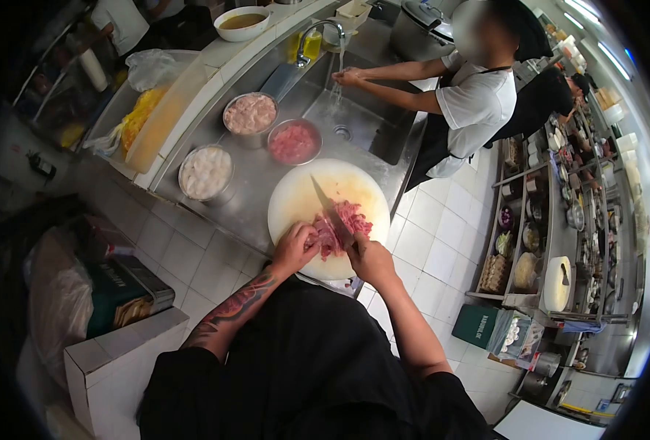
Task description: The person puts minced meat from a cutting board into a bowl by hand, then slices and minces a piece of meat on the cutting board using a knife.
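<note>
On the round cutting board (pixel 289 187), the cut red meat (pixel 355 215) lies right of centre; the left hand (pixel 297 247) is nearest, its bent fingers touching the meat's left edge. The right hand (pixel 372 260) has its fingers wrapped around the handle of the knife (pixel 328 203), whose long axis runs from the board's near right to its far left, the blade separating the left fingers from most of the pile. Beyond the board, on the tabletop (pixel 255 177), stand a meat bowl (pixel 295 162), a pink-filled container (pixel 257 140) and, farther left, a white-filled container (pixel 226 194).
</note>
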Tool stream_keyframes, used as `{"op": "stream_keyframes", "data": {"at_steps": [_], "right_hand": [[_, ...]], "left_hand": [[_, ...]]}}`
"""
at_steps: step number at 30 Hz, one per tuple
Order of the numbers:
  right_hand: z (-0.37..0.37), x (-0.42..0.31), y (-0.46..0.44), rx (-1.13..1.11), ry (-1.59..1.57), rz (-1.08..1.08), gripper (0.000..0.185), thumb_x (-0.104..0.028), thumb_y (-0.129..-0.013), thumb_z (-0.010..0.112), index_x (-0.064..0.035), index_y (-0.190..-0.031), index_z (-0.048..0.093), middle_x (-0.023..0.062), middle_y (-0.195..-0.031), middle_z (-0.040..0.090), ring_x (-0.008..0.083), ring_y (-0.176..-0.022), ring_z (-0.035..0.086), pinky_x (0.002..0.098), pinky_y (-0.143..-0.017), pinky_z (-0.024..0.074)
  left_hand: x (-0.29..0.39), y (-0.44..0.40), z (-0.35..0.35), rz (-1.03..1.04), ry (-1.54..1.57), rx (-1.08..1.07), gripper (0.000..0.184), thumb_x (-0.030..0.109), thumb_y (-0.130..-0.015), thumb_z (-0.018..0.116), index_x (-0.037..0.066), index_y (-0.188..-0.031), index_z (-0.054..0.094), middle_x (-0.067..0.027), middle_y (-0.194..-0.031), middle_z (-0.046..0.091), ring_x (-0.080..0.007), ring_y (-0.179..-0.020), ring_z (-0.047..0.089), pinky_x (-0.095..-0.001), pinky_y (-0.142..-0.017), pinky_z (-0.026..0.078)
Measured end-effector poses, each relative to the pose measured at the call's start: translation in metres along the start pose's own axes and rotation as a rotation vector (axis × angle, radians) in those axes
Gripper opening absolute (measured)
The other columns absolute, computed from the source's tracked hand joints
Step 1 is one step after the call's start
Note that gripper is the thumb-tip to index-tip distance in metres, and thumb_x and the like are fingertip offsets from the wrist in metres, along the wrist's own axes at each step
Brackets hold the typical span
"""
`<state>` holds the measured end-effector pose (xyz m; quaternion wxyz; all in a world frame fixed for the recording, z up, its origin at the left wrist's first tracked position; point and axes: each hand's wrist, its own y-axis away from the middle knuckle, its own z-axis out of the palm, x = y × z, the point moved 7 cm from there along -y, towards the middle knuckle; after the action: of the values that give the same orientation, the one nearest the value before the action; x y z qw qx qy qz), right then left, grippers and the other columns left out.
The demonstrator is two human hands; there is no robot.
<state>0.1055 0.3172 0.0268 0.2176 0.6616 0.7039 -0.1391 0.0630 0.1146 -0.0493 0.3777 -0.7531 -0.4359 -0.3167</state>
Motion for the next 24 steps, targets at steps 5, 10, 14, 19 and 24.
{"op": "stream_keyframes", "data": {"at_steps": [5,10,14,19,24], "right_hand": [[0.024,0.01,0.008,-0.008,0.036,0.151,0.027,-0.028,-0.103,0.061,-0.0058,-0.115,0.05,0.0272,-0.08,0.073,0.0516,-0.075,0.071,0.0622,-0.068,0.0565],[0.007,0.01,-0.001,-0.005,-0.023,0.108,0.029,-0.026,-0.102,0.064,-0.0033,-0.118,0.055,0.0303,-0.084,0.073,0.0521,-0.078,0.071,0.0623,-0.071,0.0558],[-0.017,-0.006,0.011,0.131,-0.181,0.208,0.026,-0.026,-0.102,0.064,-0.0046,-0.112,0.054,0.0293,-0.085,0.073,0.0523,-0.082,0.072,0.0626,-0.074,0.0571],[0.031,0.031,0.005,-0.041,-0.057,0.203,0.027,-0.027,-0.104,0.062,-0.0039,-0.116,0.055,0.0298,-0.087,0.073,0.0512,-0.08,0.072,0.0602,-0.073,0.0568],[0.015,0.044,0.014,0.058,-0.279,0.216,0.035,-0.031,-0.105,0.065,-0.0017,-0.122,0.057,0.027,-0.088,0.074,0.0505,-0.084,0.073,0.0572,-0.075,0.0563]], "left_hand": [[-0.005,0.002,0.003,0.017,-0.038,0.026,0.035,0.019,-0.087,0.083,0.007,-0.113,0.064,-0.013,-0.113,0.064,-0.0373,-0.104,0.067,-0.0469,-0.088,0.055],[0.005,0.0,-0.001,0.079,-0.046,0.033,0.042,0.024,-0.087,0.085,0.008,-0.117,0.061,-0.014,-0.118,0.064,-0.0388,-0.107,0.066,-0.0484,-0.091,0.055],[0.002,-0.001,0.002,0.133,-0.087,0.036,0.042,0.021,-0.087,0.088,0.005,-0.114,0.06,-0.0155,-0.129,0.064,-0.038,-0.111,0.068,-0.0457,-0.093,0.056],[-0.025,-0.005,0.006,-0.081,0.09,-0.028,0.041,0.01,-0.086,0.087,0.005,-0.115,0.058,-0.0108,-0.112,0.07,-0.0244,-0.093,0.073,-0.0382,-0.08,0.059],[-0.075,-0.007,0.006,-0.465,0.75,0.082,0.036,0.005,-0.088,0.086,0.004,-0.108,0.056,-0.004,-0.095,0.068,-0.0101,-0.082,0.066,-0.0281,-0.067,0.054]]}}
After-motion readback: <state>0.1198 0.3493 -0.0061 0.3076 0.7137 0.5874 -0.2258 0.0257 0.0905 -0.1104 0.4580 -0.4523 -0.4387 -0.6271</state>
